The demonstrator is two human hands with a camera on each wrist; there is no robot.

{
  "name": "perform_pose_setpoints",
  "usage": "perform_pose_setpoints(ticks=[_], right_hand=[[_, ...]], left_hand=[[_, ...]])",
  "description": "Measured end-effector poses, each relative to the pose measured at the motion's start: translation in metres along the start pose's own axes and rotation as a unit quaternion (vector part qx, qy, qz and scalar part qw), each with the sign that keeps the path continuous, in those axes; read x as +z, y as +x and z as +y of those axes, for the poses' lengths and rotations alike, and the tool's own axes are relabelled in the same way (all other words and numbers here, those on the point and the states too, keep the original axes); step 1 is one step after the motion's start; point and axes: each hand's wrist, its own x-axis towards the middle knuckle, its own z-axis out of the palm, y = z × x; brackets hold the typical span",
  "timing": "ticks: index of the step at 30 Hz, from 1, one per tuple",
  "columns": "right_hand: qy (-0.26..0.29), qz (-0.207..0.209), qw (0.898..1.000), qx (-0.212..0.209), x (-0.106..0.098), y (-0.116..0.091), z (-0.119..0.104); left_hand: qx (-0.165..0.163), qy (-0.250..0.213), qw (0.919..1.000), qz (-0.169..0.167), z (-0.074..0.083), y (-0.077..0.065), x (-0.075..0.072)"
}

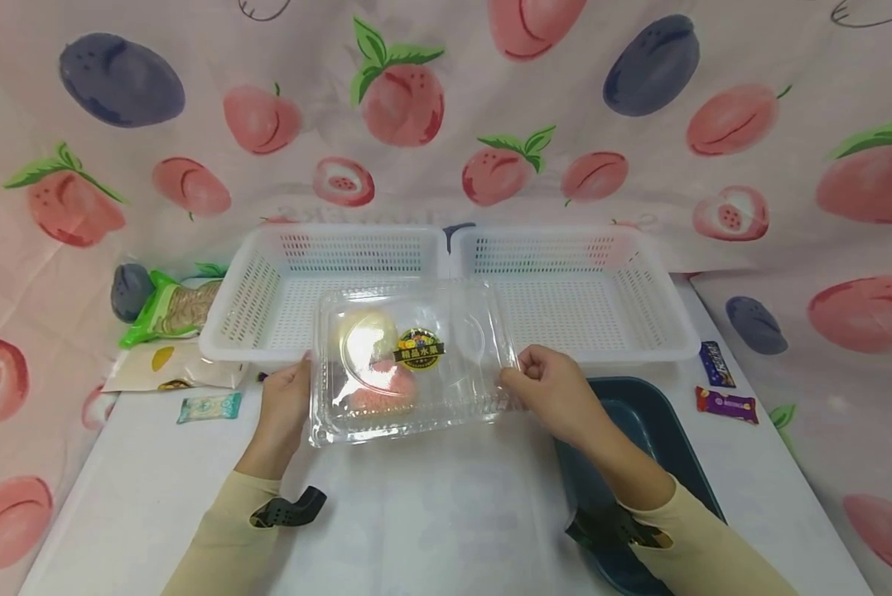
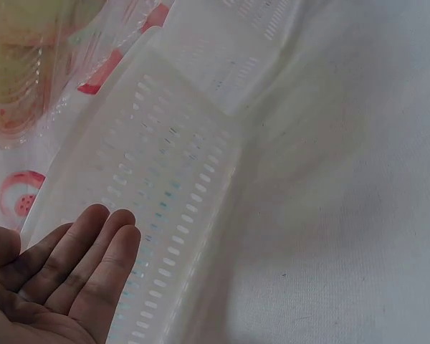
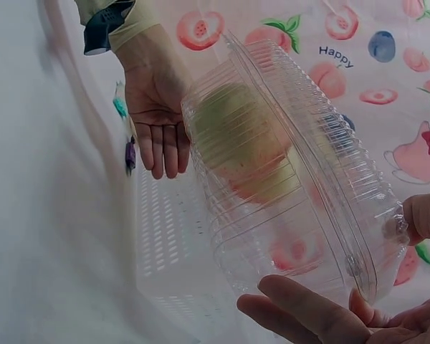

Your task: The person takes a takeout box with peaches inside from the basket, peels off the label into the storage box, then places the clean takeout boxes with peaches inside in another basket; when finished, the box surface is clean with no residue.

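Observation:
A clear plastic fruit box (image 1: 460,397) with a black-and-gold label (image 1: 419,348) hangs tilted over the front of the baskets, its lid closed. Through the plastic show a pale yellow-green fruit (image 1: 364,327) and a pinkish-red fruit (image 1: 384,387), both toward the left end. My right hand (image 1: 553,393) grips the box's right edge, thumb on one side and fingers on the other, as the right wrist view shows. At the box's left end is my left hand (image 1: 282,406). In the right wrist view the left hand's fingers (image 3: 170,149) are straight, with the palm beside the box wall.
Two white perforated baskets, left (image 1: 289,294) and right (image 1: 565,319), stand side by side at the back. A dark tray (image 1: 643,406) lies under my right forearm. Left: a green snack bag (image 1: 180,310), a beige packet (image 1: 170,368), a teal wrapper (image 1: 209,408). Right: blue (image 1: 716,364) and purple (image 1: 725,406) wrapped bars.

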Motion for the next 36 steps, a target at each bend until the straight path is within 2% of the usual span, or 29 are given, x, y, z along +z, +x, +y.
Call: perform_pose_setpoints(ticks=[4, 10, 17, 23, 31, 36], right_hand=[[0.001, -0.002, 1.000, 0.001, 0.000, -0.007, 0.003], [0.009, -0.009, 1.000, 0.010, 0.000, -0.016, 0.011], [-0.002, -0.011, 1.000, 0.026, 0.001, -0.027, 0.018], [0.022, -0.015, 0.999, 0.036, 0.003, -0.036, 0.023], [0.041, -0.023, 0.998, 0.048, 0.007, -0.045, 0.029], [0.041, -0.024, 0.997, 0.065, 0.010, -0.049, 0.033]], left_hand=[[0.006, 0.001, 1.0000, -0.005, -0.001, 0.002, -0.001], [-0.001, 0.011, 0.9998, -0.013, 0.000, 0.001, -0.001], [-0.011, -0.004, 0.9997, -0.022, 0.001, 0.001, 0.001], [-0.009, -0.008, 0.9995, -0.030, 0.001, 0.002, 0.001], [-0.001, -0.023, 0.9996, -0.018, 0.000, 0.002, 0.001], [0.000, -0.001, 0.9998, -0.021, -0.001, 0.001, 0.002]])
